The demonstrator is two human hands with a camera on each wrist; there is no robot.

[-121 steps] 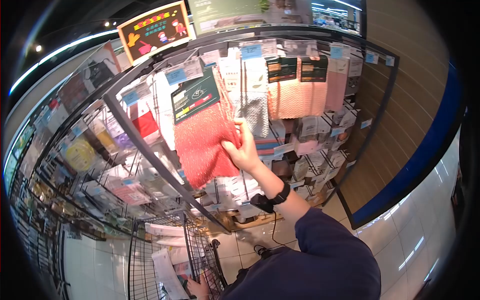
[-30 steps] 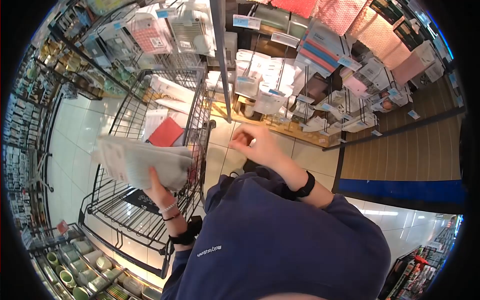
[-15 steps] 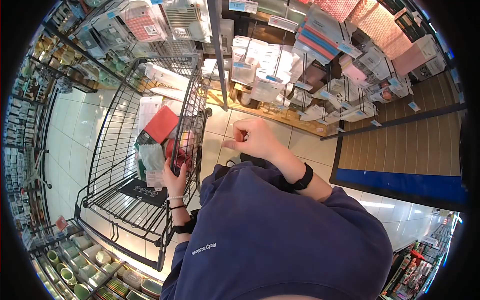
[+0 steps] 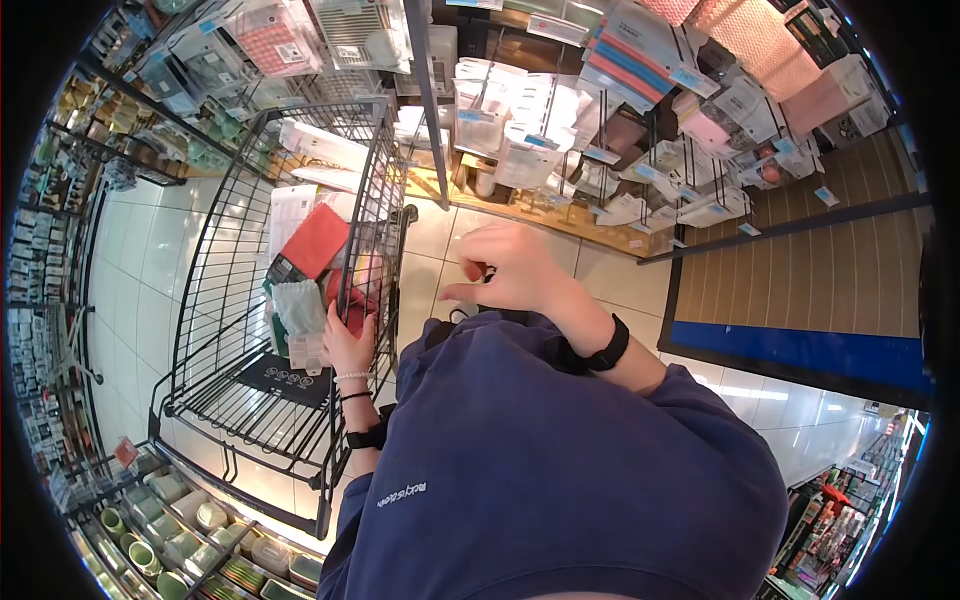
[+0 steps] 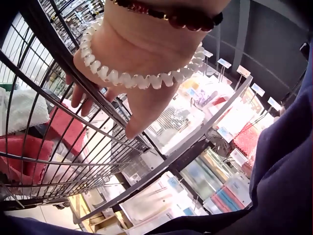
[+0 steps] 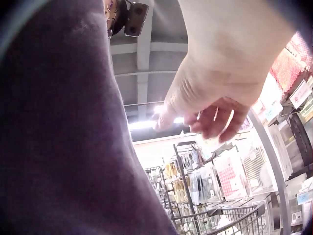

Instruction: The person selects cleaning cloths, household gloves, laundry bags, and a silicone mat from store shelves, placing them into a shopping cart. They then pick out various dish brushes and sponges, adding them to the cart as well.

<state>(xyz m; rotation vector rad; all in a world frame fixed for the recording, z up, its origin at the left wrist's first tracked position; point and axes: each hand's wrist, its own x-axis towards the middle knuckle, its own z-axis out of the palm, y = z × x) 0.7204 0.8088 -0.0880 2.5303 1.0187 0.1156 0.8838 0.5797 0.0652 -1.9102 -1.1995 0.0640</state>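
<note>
A black wire shopping cart (image 4: 205, 330) stands in front of me on the left. My left hand (image 4: 347, 346) grips its near side rail (image 5: 46, 41), fingers behind the wire and thumb (image 5: 138, 120) in front. Inside the cart lie a red cloth pack (image 4: 316, 240), a pale green mesh pack (image 4: 298, 308), white packs and more red cloth (image 5: 29, 152). My right hand (image 4: 503, 268) hangs before my chest over the floor, fingers loosely curled, holding nothing; the right wrist view shows this hand (image 6: 215, 98) in mid-air, nothing in it.
A display of hanging packs and cloths (image 4: 560, 130) fills the far side behind a grey upright pole (image 4: 428, 110). A shelf of bowls (image 4: 180, 520) runs along the lower left. White tiled floor (image 4: 140, 260) lies left of the cart.
A second ago my left hand held a grey-white pack over the cart. That pack now lies in the cart and the hand has come to the side rail. The right hand has barely moved.
</note>
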